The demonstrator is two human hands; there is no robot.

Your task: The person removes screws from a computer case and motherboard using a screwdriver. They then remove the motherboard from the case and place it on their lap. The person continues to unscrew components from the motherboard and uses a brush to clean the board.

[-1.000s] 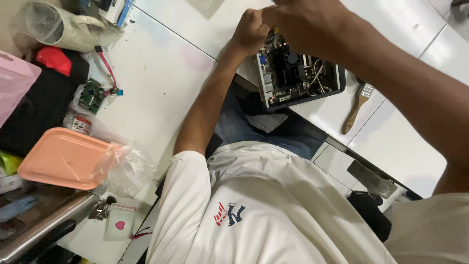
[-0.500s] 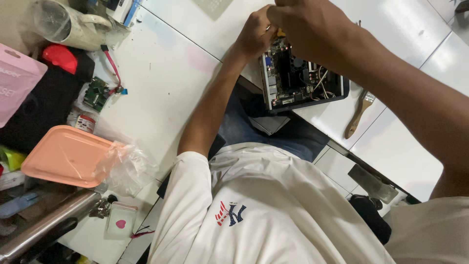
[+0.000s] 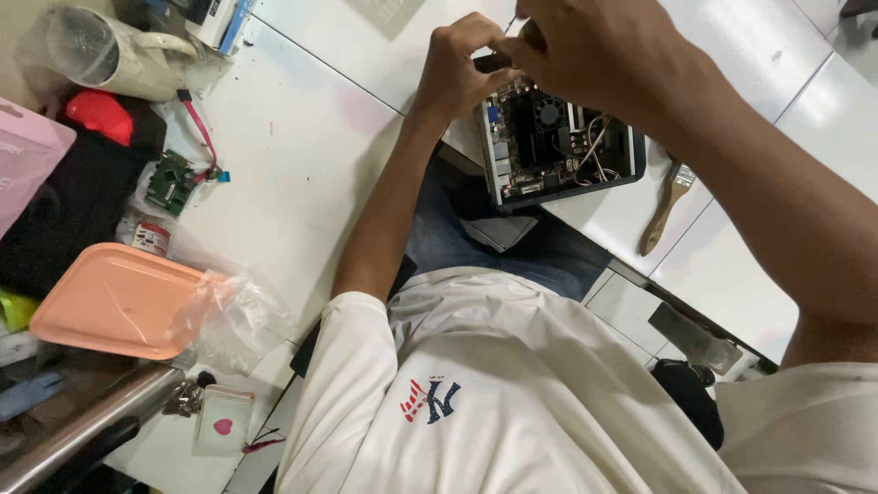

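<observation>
- Both of your hands sit a little lower and nearer the middle of the view than half a second ago, and the open computer case point(image 3: 562, 146) has slid with them, so the change looks more like your head shifting than the work moving.
- Your left hand point(image 3: 462, 69) is curled into a pinch at the top left corner of the case, gripping a small dark part point(image 3: 494, 62) there.
- Your right hand point(image 3: 594, 50) is closed over the same corner from above; what its fingers grip is hidden, so you cannot tell.
- That case rests on the white table point(image 3: 302, 174), at the edge above your lap, with its circuit board and fan exposed.
- Treat it as stiff but fragile: hold the metal walls, not the board, the loose wires or the fan.
- A wooden-handled brush point(image 3: 666, 206) lies just right of the case.
- Far left, a salmon-pink tray point(image 3: 110, 302) touches a crumpled clear plastic bag point(image 3: 233, 316).
- A small green circuit board point(image 3: 169, 181) with a red cable point(image 3: 199, 133) lies above the tray.
- A small clear packet with a pink heart point(image 3: 222, 421) sits bottom left; a flat pink package point(image 3: 27, 155) leans at the left edge.
</observation>
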